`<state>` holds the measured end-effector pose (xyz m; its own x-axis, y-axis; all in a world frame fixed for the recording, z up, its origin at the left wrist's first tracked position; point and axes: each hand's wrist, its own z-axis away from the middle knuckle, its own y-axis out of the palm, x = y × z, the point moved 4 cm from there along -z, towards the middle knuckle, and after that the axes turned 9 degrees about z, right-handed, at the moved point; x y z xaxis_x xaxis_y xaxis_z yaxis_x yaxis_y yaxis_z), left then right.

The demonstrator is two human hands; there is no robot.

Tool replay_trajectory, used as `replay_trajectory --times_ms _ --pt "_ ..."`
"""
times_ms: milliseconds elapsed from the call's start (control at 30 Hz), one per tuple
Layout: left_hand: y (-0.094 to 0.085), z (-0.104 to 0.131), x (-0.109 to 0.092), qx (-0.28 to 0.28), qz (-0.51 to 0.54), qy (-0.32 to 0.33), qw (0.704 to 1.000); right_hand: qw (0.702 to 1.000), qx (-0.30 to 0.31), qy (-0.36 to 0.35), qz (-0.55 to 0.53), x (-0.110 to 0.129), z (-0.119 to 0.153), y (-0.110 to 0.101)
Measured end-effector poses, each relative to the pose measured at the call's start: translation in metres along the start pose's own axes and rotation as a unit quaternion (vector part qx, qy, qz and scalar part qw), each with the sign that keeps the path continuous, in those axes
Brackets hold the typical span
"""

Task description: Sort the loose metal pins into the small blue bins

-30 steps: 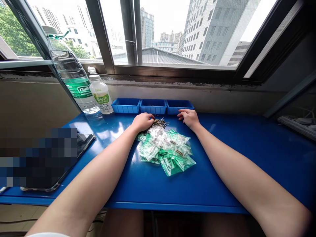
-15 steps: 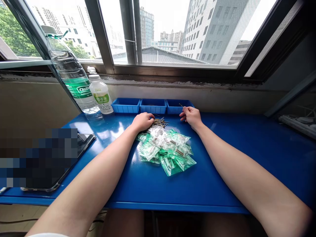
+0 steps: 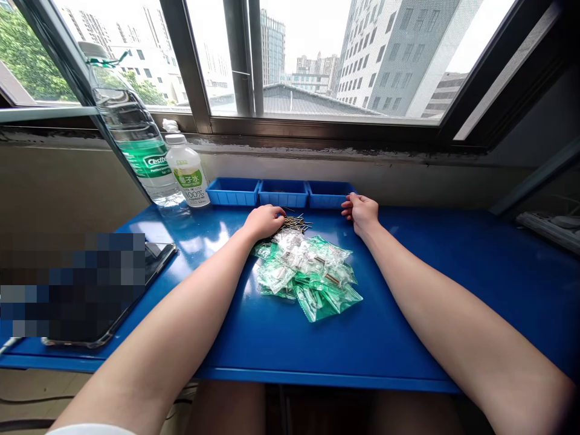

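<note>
My left hand (image 3: 264, 222) lies at the left edge of a loose pile of thin, brass-and-dark metal rods (image 3: 296, 223), like long screws or drill bits. Its fingers are curled down against the pile, and what they pinch is hidden. Over the front right corner of the right blue bin (image 3: 330, 194) is my right hand (image 3: 364, 212), its fingers bent and closed together. Anything between those fingertips is too small to make out. Just in front of the pile lies a heap of clear and green plastic packets (image 3: 312, 275), some with rods inside.
Two more blue bins, the left (image 3: 233, 192) and middle (image 3: 283, 193), line the wall beneath the window. A coconut water bottle (image 3: 188, 175) and a large water bottle (image 3: 136, 133) stand left of them. A dark tablet-like device (image 3: 104, 308) lies on the table's left side.
My right hand has shifted slightly right across the right bin's corner, and the thin rod that stuck out of its fingertips no longer shows. My left hand has stayed at the pile.
</note>
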<state>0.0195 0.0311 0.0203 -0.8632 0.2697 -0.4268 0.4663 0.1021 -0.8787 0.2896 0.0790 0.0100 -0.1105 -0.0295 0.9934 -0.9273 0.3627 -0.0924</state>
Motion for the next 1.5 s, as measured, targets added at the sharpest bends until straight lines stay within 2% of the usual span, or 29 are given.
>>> replay_trajectory --times_ms 300,400,433,500,567,633,700,767,933,1200,1400,1500 --pt "-0.001 0.000 -0.001 0.000 -0.001 -0.001 1.000 0.999 0.008 -0.020 0.042 -0.002 -0.002 0.002" --pt "-0.001 0.000 0.000 -0.001 0.000 0.000 1.000 0.984 0.025 -0.097 0.148 0.001 0.004 0.006" --pt "-0.001 0.000 0.000 -0.001 -0.001 -0.001 1.000 0.968 0.036 -0.144 0.200 0.003 0.008 0.010" --pt "-0.001 0.000 0.000 -0.004 -0.001 0.001 1.000 0.913 0.065 -0.260 0.307 0.010 0.022 0.019" --pt "0.000 0.000 0.000 -0.006 -0.001 0.003 1.000 0.854 0.137 -0.344 0.365 0.014 0.038 0.031" --pt "0.000 0.000 0.000 -0.007 0.000 0.004 1.000 0.813 0.192 -0.399 0.379 0.015 0.052 0.041" --pt "0.001 0.000 0.000 -0.007 0.000 0.003 1.000 0.784 0.219 -0.429 0.391 0.016 0.059 0.046" --pt "0.001 0.000 0.000 -0.006 0.001 0.002 1.000 0.773 0.224 -0.433 0.407 0.015 0.060 0.049" --pt "0.000 0.000 0.000 -0.002 0.000 0.002 1.000 0.769 0.224 -0.413 0.433 0.011 0.051 0.051" --pt "0.000 0.000 0.000 -0.004 0.000 -0.001 1.000 0.782 0.242 -0.391 0.421 0.010 0.046 0.052" --pt "0.000 0.000 0.000 -0.006 0.001 -0.001 1.000 0.762 0.249 -0.364 0.475 0.010 0.045 0.054" --pt "0.000 -0.001 0.000 -0.003 0.000 0.001 1.000 0.762 0.237 -0.351 0.489 0.009 0.044 0.054"
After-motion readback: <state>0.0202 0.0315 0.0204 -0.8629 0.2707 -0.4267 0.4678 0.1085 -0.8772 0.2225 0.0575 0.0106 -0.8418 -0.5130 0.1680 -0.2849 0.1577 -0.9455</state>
